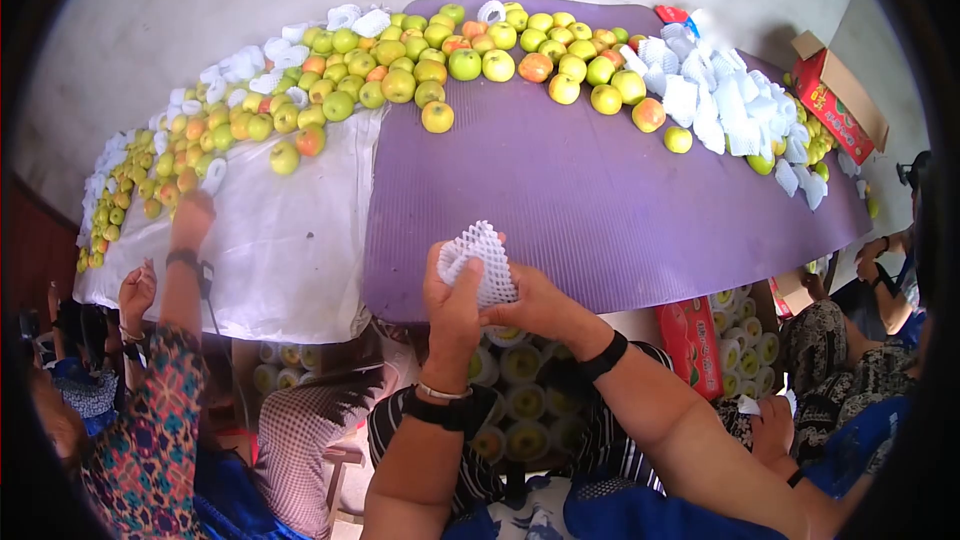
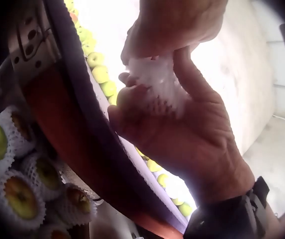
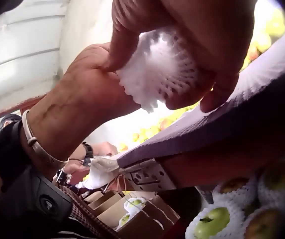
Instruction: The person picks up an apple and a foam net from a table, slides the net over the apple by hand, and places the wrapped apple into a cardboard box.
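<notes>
Reaching toward the near edge of the purple mat (image 1: 460, 200), two forearms (image 1: 410, 480) angle in toward each other. The left hand (image 1: 450, 310) grips one side of a white foam net (image 1: 488, 265), thumb (image 1: 466, 283) pressed against it — the right hand (image 1: 535, 302) holds the other side. The net sits between both hands, well apart from the loose apples (image 1: 398, 85) — wrapped apples (image 1: 525, 402) lie below.

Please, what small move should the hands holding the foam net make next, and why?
Perhaps the left hand and right hand should spread the white foam net a little wider. Both hold it, no apple shows inside, bare apples lie ahead on the purple mat, and netted apples sit below, so opening it may ready it for a fruit.
</notes>
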The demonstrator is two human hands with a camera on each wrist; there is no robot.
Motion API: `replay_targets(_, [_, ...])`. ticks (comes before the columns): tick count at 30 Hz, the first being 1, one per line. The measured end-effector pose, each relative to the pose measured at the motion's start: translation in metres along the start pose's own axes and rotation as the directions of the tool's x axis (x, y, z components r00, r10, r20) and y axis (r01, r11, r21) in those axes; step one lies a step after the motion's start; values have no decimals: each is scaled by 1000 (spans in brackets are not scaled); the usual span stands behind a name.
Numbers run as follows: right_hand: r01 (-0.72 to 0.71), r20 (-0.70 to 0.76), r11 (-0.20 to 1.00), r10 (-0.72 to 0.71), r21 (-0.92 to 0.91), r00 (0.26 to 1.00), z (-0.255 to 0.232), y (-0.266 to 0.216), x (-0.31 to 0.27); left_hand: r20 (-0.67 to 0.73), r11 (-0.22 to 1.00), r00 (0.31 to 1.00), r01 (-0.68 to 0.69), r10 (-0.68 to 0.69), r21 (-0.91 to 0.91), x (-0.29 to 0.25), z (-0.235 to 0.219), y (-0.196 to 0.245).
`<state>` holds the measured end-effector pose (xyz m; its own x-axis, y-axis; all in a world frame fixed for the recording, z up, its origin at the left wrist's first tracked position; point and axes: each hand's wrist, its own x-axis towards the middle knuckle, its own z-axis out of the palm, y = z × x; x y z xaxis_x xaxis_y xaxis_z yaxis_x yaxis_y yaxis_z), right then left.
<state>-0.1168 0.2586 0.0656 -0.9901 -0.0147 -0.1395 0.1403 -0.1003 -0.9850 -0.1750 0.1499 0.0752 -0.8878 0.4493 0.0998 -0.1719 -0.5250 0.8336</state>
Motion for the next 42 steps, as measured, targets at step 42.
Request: replay_targets(42, [262,-173,626,-546,-734,820,23,22,7,346,882,883,-410,318,234,-41,38,14])
